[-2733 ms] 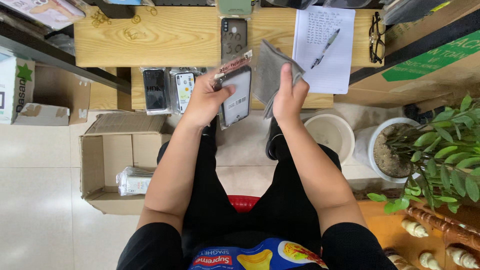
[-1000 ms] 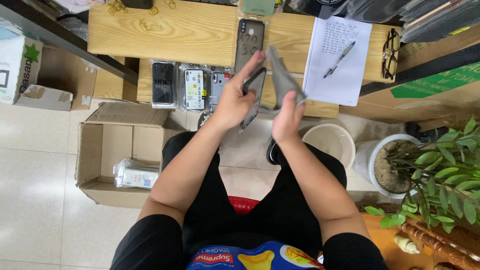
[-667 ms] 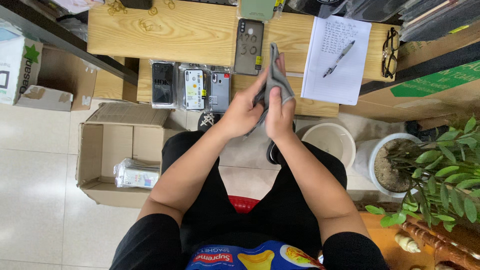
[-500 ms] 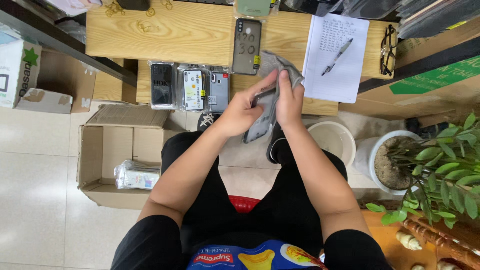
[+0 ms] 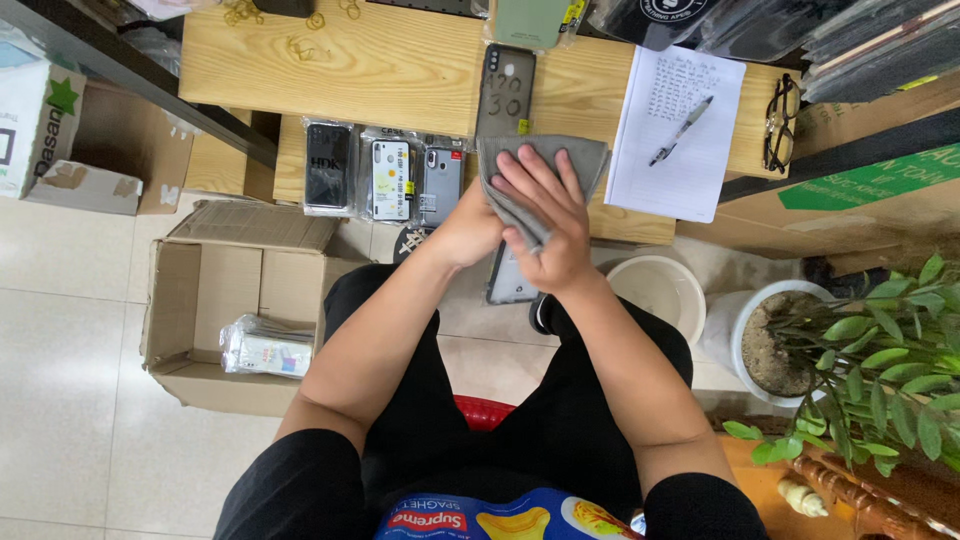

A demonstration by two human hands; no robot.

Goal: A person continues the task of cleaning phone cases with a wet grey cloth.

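The person sits at a light wooden desk (image 5: 380,70), both hands raised just off its near edge. The right hand (image 5: 545,215) lies flat over a grey cloth (image 5: 590,158), fingers spread and pressing the cloth down onto a phone case (image 5: 510,285), whose lower end shows below the hand. The left hand (image 5: 470,225) reaches in from the left beneath the cloth; its grip is closed on the phone case from the side, though the fingers themselves are mostly hidden by the cloth and the right hand. The right hand's grip is not curled round anything; it rests open-palmed on the cloth.

On a lower ledge at the desk's near edge, left of the hands, three packaged phone cases (image 5: 385,180) lie side by side. Another dark phone case (image 5: 505,90) lies on the desk just beyond the cloth. Toward the right end of the desk is a written sheet of paper (image 5: 650,170) with a pen (image 5: 682,130) on it, and a pair of glasses (image 5: 782,120) lies at the right edge.

On the tiled floor to the left stands an open cardboard box (image 5: 200,300) holding a small wrapped packet (image 5: 265,348). To the right are a white bucket (image 5: 655,290) and a potted plant (image 5: 870,350).
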